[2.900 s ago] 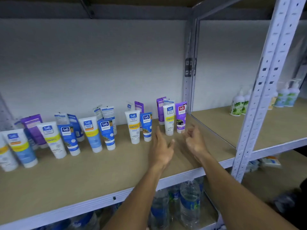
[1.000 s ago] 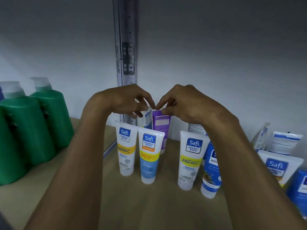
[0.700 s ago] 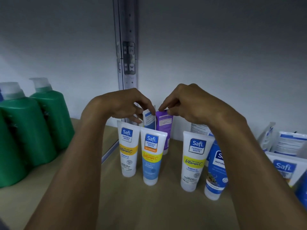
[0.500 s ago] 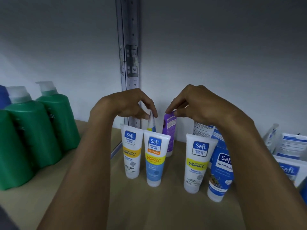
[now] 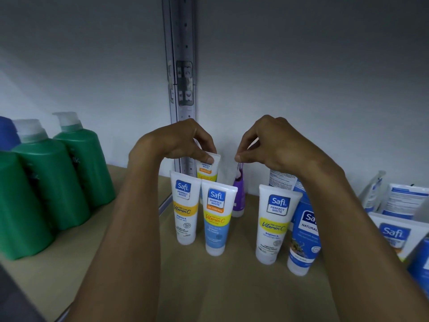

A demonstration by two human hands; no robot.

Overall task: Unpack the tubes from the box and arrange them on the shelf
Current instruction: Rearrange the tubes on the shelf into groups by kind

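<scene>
Several Safi tubes stand cap-down on the wooden shelf [image 5: 232, 287]. My left hand [image 5: 178, 140] pinches the top edge of a white tube [image 5: 207, 169] in the back row, its label facing me. My right hand [image 5: 271, 140] pinches the top of a purple tube [image 5: 239, 194], which stands edge-on beside it. In front stand a white Vitamin C tube [image 5: 184, 208], a white-and-blue Oil Control tube [image 5: 217, 217], another white Vitamin C tube [image 5: 274, 224] and a blue Naturals tube [image 5: 303, 238]. No box is in view.
A grey metal upright [image 5: 182, 77] rises behind the tubes against the white wall. Green pump bottles [image 5: 72, 170] crowd the neighbouring shelf on the left. More white and blue tubes [image 5: 399, 217] stand and lean at the right edge.
Both hands have turned the two back-row tubes: the white one now shows its front label and the purple one has gone edge-on. The hands have drawn slightly apart.
</scene>
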